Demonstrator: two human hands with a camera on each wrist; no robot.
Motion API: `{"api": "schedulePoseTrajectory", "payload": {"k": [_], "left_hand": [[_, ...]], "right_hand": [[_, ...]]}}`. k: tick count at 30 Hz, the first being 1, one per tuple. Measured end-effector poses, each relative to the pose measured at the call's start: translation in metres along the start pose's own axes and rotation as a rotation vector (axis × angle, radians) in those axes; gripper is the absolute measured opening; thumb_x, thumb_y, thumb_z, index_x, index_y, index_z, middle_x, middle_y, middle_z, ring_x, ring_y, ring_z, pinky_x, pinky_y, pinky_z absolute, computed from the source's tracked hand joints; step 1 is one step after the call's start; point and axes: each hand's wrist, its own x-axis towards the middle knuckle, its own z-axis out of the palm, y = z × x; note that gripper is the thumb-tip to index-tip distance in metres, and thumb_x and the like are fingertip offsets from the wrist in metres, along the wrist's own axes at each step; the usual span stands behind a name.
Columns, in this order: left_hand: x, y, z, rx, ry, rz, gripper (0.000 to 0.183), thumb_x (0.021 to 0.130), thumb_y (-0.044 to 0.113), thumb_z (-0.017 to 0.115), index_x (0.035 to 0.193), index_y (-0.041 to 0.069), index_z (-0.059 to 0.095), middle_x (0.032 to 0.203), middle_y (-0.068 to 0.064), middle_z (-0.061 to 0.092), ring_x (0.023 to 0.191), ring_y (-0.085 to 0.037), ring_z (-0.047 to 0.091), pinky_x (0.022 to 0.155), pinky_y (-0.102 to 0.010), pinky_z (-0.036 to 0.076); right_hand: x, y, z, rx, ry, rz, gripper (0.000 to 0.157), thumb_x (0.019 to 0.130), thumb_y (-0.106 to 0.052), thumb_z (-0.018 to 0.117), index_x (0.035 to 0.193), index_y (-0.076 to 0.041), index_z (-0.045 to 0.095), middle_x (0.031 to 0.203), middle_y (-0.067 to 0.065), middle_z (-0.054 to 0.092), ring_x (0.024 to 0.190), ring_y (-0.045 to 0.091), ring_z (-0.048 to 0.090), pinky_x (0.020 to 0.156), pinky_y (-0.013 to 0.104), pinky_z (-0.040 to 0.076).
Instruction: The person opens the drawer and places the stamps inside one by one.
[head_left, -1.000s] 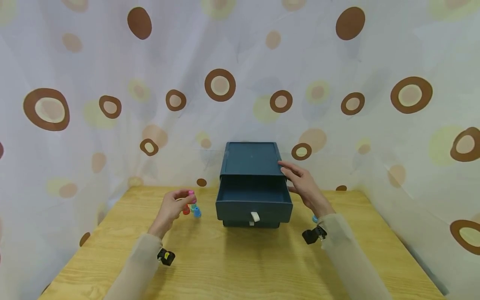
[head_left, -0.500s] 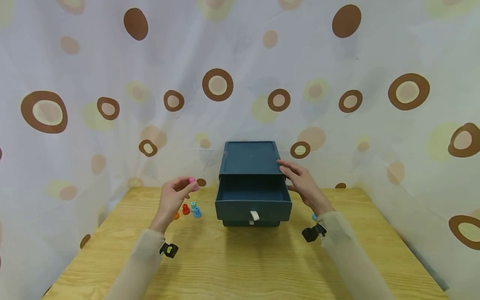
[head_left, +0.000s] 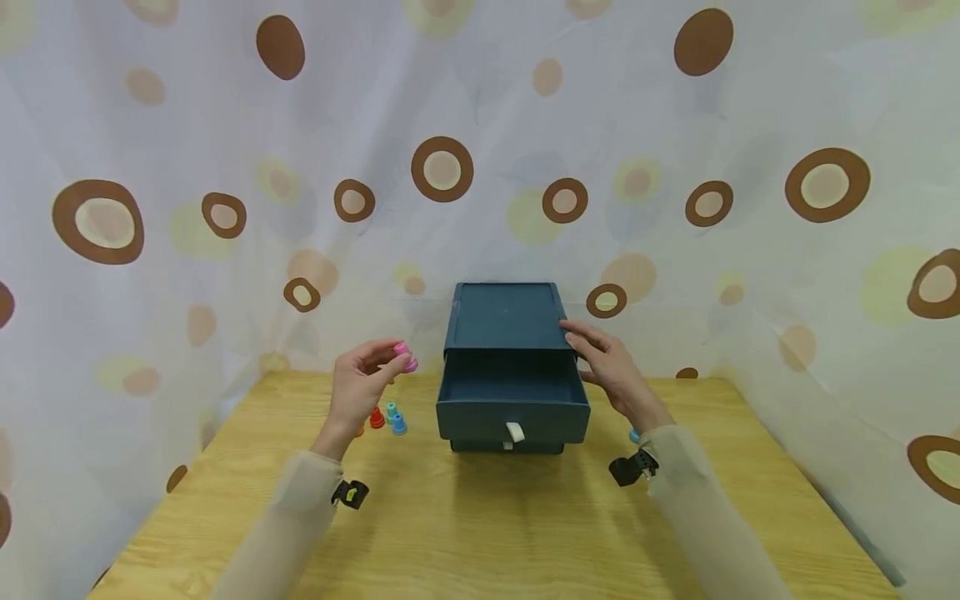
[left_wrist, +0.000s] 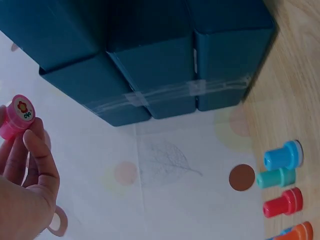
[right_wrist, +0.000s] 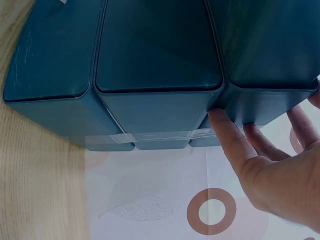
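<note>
My left hand (head_left: 358,390) pinches a pink stamp (head_left: 406,357) between thumb and fingers, raised left of the dark blue drawer cabinet (head_left: 506,315). In the left wrist view, a flower picture shows on the round end of the stamp. My right hand (head_left: 617,377) rests against the cabinet's right side near the top, fingers extended along it. The top drawer (head_left: 480,423) is pulled out, and its visible floor is bare. Below the left hand, several more stamps stand on the table: a blue stamp (left_wrist: 283,156), a teal stamp (left_wrist: 276,177), a red stamp (left_wrist: 283,202) and an orange stamp (left_wrist: 299,232).
The wooden table (head_left: 517,533) ends at a patterned curtain (head_left: 480,100) behind the cabinet. A small blue item (head_left: 634,435) is partly hidden behind the right forearm. White pull tabs (head_left: 515,432) hang on the drawer fronts.
My left hand has lifted the pink stamp from beside the other stamps, moved it up and toward the cabinet, and tilted it. The right hand has stayed on the cabinet.
</note>
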Motion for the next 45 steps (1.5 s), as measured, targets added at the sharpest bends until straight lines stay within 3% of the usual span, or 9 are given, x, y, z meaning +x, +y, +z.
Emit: {"api": "schedulePoseTrajectory", "payload": {"k": [9,15,19,22,26,37,45], "left_hand": [[0.005,0.015,0.021,-0.065,-0.040,0.044,0.027,0.088,0.008,0.073,0.115,0.000,0.070,0.098,-0.018,0.074,0.077,-0.007,0.067,0.063,-0.018,0.048],[0.000,0.031,0.028,-0.095,-0.045,0.047,0.027,0.087,-0.001,0.071,0.114,-0.007,0.068,0.101,-0.029,0.070,0.081,-0.005,0.068,0.070,-0.019,0.054],[0.002,0.024,0.033,-0.117,-0.040,0.058,0.027,0.087,0.005,0.073,0.113,-0.002,0.070,0.100,-0.022,0.072,0.080,-0.007,0.068,0.067,-0.019,0.053],[0.005,0.017,0.035,-0.097,-0.029,0.074,0.026,0.086,0.012,0.076,0.111,0.004,0.073,0.096,-0.010,0.074,0.080,-0.011,0.069,0.062,-0.020,0.050],[0.006,0.017,0.036,-0.083,-0.026,0.068,0.028,0.086,0.016,0.077,0.113,0.008,0.073,0.093,0.001,0.074,0.080,-0.013,0.069,0.064,-0.022,0.051],[0.009,0.021,0.048,-0.086,-0.113,0.079,0.036,0.086,0.015,0.076,0.117,0.000,0.069,0.102,-0.012,0.074,0.086,-0.013,0.070,0.073,-0.025,0.055],[0.010,0.021,0.054,-0.091,-0.170,0.090,0.031,0.087,0.012,0.075,0.115,-0.001,0.070,0.100,-0.016,0.073,0.084,-0.012,0.069,0.071,-0.022,0.053]], "right_hand": [[-0.002,0.003,-0.004,-0.002,0.006,-0.004,0.057,0.102,-0.043,0.049,0.151,-0.017,0.039,0.162,0.011,0.024,0.149,0.038,0.020,0.111,0.062,0.031],[-0.003,0.005,-0.004,-0.018,-0.011,-0.006,0.056,0.102,-0.042,0.048,0.152,-0.017,0.038,0.162,0.010,0.023,0.150,0.036,0.019,0.111,0.062,0.032],[-0.002,0.003,-0.003,-0.015,-0.007,-0.011,0.056,0.103,-0.042,0.048,0.152,-0.017,0.038,0.162,0.011,0.024,0.150,0.037,0.019,0.111,0.063,0.031],[-0.001,0.002,-0.002,-0.013,-0.003,-0.002,0.056,0.103,-0.041,0.049,0.152,-0.017,0.038,0.162,0.010,0.024,0.150,0.036,0.019,0.111,0.063,0.030],[-0.002,0.004,0.000,-0.008,-0.003,0.002,0.056,0.103,-0.041,0.049,0.152,-0.017,0.038,0.162,0.010,0.024,0.150,0.036,0.019,0.111,0.063,0.030],[0.000,0.001,-0.003,-0.013,0.005,-0.006,0.056,0.102,-0.042,0.049,0.152,-0.016,0.039,0.162,0.010,0.025,0.150,0.035,0.020,0.111,0.064,0.030],[0.001,0.002,-0.002,-0.019,-0.005,0.002,0.056,0.103,-0.042,0.048,0.152,-0.017,0.038,0.162,0.010,0.024,0.150,0.036,0.020,0.112,0.063,0.030]]}}
